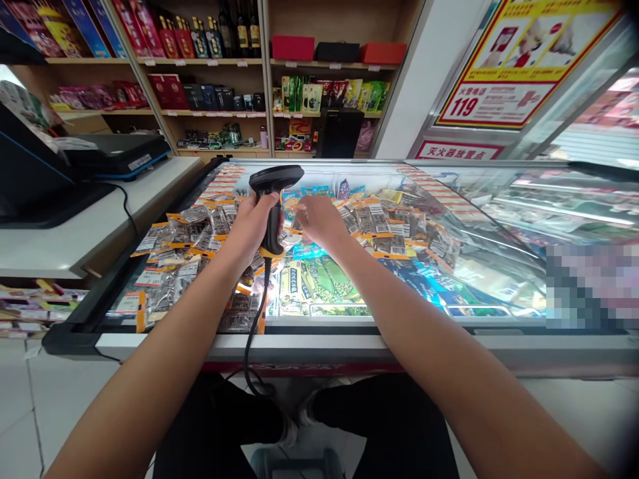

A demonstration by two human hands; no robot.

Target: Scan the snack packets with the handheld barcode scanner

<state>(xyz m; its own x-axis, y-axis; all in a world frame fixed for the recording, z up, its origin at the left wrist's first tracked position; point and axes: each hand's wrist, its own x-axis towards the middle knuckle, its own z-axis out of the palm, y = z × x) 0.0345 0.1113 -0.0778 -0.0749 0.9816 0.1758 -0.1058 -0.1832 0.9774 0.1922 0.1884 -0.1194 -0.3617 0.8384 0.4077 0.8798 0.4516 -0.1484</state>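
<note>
My left hand (253,223) is wrapped around the handle of a black and yellow barcode scanner (274,176), held upright with its head on top. A black cable (259,313) runs down from the handle. To its right, my right hand (319,218) reaches over the packets with bent fingers. Its fingertips are partly hidden, and whatever they hold cannot be made out. Around both hands lie many clear packets with orange edges (374,219), spread over the glass top of a freezer. Green ice-cream wrappers (319,283) show below the right hand.
The freezer's front edge (319,342) runs across in front of my legs. A counter (50,246) with a scale (120,153) stands at the left. Behind are shelves (200,61) of bottles and boxes. Blue wrappers (424,283) lie inside the freezer at the right.
</note>
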